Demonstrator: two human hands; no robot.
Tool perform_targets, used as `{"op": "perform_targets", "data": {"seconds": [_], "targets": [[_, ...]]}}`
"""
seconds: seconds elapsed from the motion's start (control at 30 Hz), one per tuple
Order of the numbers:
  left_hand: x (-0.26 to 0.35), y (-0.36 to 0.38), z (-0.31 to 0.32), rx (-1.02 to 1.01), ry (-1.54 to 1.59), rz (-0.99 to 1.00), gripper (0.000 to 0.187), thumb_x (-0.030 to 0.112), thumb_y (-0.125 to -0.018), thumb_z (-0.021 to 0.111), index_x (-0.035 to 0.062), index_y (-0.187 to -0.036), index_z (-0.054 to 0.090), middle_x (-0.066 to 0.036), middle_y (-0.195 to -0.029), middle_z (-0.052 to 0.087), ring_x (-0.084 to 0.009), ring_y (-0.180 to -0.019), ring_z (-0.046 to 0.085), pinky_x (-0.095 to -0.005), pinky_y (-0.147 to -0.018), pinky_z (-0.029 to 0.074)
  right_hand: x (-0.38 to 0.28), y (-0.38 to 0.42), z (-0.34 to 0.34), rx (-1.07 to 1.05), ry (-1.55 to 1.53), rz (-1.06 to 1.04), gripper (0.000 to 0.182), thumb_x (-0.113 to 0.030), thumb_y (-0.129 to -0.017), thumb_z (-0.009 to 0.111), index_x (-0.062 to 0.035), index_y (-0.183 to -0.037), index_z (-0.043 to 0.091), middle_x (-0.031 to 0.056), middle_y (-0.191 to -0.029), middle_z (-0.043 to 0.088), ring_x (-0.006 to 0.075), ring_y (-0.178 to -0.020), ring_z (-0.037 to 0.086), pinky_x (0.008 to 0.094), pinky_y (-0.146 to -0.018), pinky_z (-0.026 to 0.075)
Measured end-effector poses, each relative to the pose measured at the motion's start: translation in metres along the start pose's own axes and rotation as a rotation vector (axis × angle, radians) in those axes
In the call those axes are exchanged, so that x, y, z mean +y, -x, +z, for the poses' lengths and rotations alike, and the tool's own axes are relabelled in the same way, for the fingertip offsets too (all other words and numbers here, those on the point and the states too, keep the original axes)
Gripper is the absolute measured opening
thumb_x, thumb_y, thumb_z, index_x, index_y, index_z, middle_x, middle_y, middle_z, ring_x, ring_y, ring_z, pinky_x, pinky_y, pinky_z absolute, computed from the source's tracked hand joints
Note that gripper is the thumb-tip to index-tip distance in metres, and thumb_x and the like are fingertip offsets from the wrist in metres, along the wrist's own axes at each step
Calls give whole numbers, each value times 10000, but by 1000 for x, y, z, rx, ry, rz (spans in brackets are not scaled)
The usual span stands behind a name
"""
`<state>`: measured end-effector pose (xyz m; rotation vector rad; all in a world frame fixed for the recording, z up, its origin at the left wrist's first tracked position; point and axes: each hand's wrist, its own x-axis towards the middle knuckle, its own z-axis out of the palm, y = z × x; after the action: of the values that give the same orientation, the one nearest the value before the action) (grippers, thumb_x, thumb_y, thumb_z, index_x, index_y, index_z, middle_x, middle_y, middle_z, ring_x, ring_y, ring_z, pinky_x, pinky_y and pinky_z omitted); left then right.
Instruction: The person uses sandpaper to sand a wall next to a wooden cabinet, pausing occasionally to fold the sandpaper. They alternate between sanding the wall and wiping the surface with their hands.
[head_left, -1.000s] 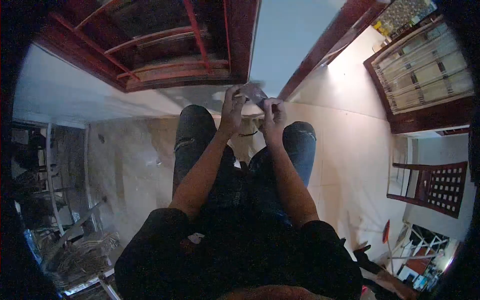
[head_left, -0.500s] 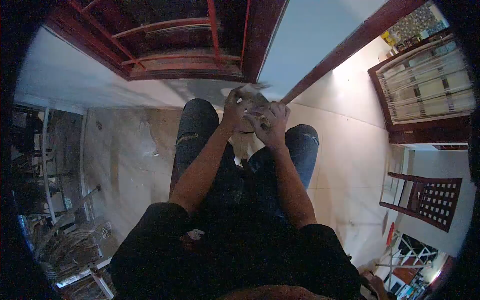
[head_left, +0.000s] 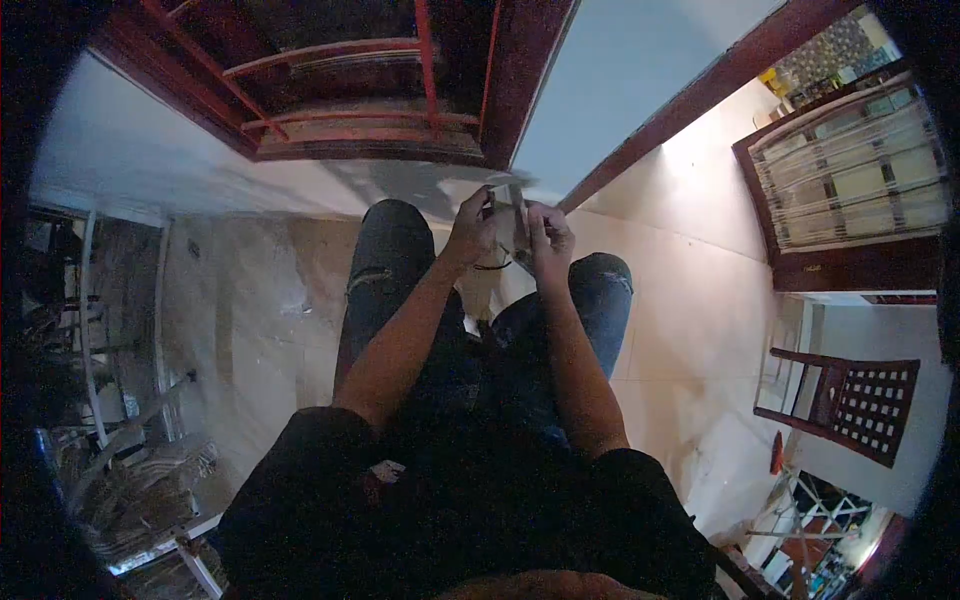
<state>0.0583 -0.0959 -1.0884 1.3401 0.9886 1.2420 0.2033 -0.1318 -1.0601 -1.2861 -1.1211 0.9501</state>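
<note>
Between my knees, in front of the pale wall, a small flat greyish object (head_left: 511, 212) is held up; blur hides what it is. My left hand (head_left: 474, 228) grips its left side, with fingers bent round the edge. On the right side my right hand (head_left: 549, 238) pinches it with thumb and curled fingers. A thin dark curved strand (head_left: 492, 267) hangs just below, between my wrists. Both of my knees, in ripped jeans (head_left: 390, 245), flank the hands.
A red-framed window with bars (head_left: 350, 118) is above. A dark wooden chair (head_left: 868, 405) and a framed panel (head_left: 850, 165) stand at the right. Metal frames and clutter (head_left: 110, 400) lie at the left, on the tiled floor (head_left: 270, 300).
My hands have moved slightly apart, and the grey object now shows more upright between them. The right hand's fingers have curled in more. The view has shifted a little.
</note>
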Motion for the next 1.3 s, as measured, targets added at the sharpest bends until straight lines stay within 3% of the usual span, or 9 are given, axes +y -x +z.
{"op": "perform_targets", "data": {"seconds": [0.1, 0.17, 0.23, 0.43, 0.8, 0.9, 0.97, 1.03, 1.3], "targets": [[16, 2, 1, -12, -2, -41, 335, 135, -886, 640, 5, -1185, 562, -82, -1068, 616, -159, -951, 582, -309, -843, 484, 20, -3, -2, -24, -97, 126, 300, -269, -954, 623, 8, -1058, 675, 100, -931, 682, 164, -813, 626, 336, -744, 498], [16, 1, -1, -23, -10, -86, 344, 136, -881, 645, 6, -1189, 561, -80, -1069, 612, -159, -950, 582, -309, -842, 482, 24, -4, -4, -29, 48, -145, 284, -266, -946, 636, -3, -1039, 687, 98, -936, 689, 165, -836, 632, 329, -741, 499], [9, -2, -2, -60, -57, -197, 355, 146, -878, 651, 12, -1196, 564, -77, -1066, 611, -154, -949, 582, -313, -840, 481, 27, -5, -4, -12, 73, -110, 274, -265, -940, 645, -8, -1023, 694, 91, -921, 692, 167, -831, 633, 328, -738, 499], [20, 0, 6, 14, -8, 152, 331, 169, -903, 654, 6, -1178, 568, -77, -1061, 617, -151, -952, 590, -317, -844, 486, 12, -3, -1, 59, 117, -150, 154, -169, -902, 684, -32, -967, 713, 51, -878, 696, 137, -795, 608, 301, -728, 478], [21, -1, 3, 32, 41, 4, 222, 188, -921, 636, -12, -1019, 646, -90, -933, 671, -139, -892, 621, -298, -809, 498, 19, -5, 0, 56, 128, -238, 89, -84, -858, 723, -33, -929, 709, 43, -863, 675, 108, -723, 551, 265, -689, 450], [21, -1, 2, 14, -60, 76, 215, 192, -921, 635, -9, -995, 653, -73, -895, 673, -126, -838, 616, -285, -766, 496, 15, -3, -1, 44, 166, -252, 164, -139, -834, 738, -29, -935, 672, 84, -833, 671, 195, -731, 617, 340, -654, 485], [20, -1, 2, 0, -119, 160, 212, 193, -920, 636, -8, -985, 656, -65, -880, 673, -120, -815, 611, -277, -744, 492, 15, -2, -1, 48, 231, -164, 88, -109, -877, 708, -27, -909, 697, 54, -854, 676, 110, -724, 561, 268, -685, 456], [21, 0, 4, 17, -88, -42, 211, 192, -919, 635, -9, -979, 654, -55, -862, 667, -105, -790, 596, -265, -714, 481, 15, -2, 0, 54, 189, -193, 92, -112, -885, 700, -24, -910, 694, 55, -846, 674, 110, -725, 563, 268, -684, 457], [19, -1, 5, 20, -32, -3, 217, 191, -905, 662, -9, -990, 650, -64, -877, 672, -111, -807, 608, -283, -725, 497, 26, -5, 1, 125, 194, -297, 78, -98, -885, 693, -20, -898, 688, 62, -798, 662, 119, -703, 575, 272, -668, 461]]}}
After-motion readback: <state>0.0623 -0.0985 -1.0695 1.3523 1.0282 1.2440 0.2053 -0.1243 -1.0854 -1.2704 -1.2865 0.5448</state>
